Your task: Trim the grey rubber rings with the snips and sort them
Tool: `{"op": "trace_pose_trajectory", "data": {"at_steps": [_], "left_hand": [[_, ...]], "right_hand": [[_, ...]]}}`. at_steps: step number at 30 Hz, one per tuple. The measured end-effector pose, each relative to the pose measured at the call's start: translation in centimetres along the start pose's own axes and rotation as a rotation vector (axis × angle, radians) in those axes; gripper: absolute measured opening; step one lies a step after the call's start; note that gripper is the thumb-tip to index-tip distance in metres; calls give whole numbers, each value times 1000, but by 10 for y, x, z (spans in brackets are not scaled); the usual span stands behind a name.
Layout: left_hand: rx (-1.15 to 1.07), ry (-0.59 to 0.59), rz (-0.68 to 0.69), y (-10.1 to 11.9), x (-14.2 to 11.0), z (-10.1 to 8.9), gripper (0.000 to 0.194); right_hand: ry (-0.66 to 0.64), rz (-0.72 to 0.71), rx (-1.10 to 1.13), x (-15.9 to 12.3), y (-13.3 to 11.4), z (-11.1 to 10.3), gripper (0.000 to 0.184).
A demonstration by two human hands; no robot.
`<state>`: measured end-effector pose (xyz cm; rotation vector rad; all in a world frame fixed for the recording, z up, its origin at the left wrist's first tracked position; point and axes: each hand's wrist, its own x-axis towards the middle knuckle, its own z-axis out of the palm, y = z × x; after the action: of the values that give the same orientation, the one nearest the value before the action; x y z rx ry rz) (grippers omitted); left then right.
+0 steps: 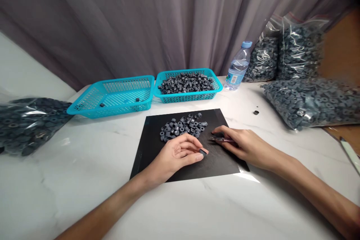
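My left hand is over the black mat, thumb and fingertips closed on a small dark grey ring-shaped piece. To its right, my right hand grips a slim tool with a pinkish shaft. The tool's thin metallic end points left, apart from the piece; I cannot tell its exact kind. Just beyond my left hand lies a heap of similar grey pieces on the mat, many with a round hole through the middle.
Behind the mat stand a blue basket full of grey pieces and another blue basket holding two. A water bottle is beside them. Filled bags lie and stand at right; another bag lies left. A loose piece rests on the table.
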<state>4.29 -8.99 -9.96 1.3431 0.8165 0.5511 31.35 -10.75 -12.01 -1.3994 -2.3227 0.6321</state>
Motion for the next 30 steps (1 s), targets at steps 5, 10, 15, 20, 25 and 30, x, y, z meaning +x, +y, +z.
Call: {"op": "trace_pose_trajectory", "data": {"at_steps": [5,10,15,20,25,30], "left_hand": [[-16,-15,13,1,-2,1,20],[-16,-27,33,2,0,3,15],[51,11,45,4,0,4,18],[72,35,23,3,-1,3,23],[25,56,-19,-1,0,2,29],[35,76,-41,-1,-1,3,32]], "right_hand": [[2,-6,-9,1,0,0,23],[0,1,-29,0,0,0,24],[7,7,-24,-1,-1,0,23],[15,15,-34,0,-2,0,22],[14,13,-37,1,-3,0,23],[14,7,-27,0,-4,-1,23]]}}
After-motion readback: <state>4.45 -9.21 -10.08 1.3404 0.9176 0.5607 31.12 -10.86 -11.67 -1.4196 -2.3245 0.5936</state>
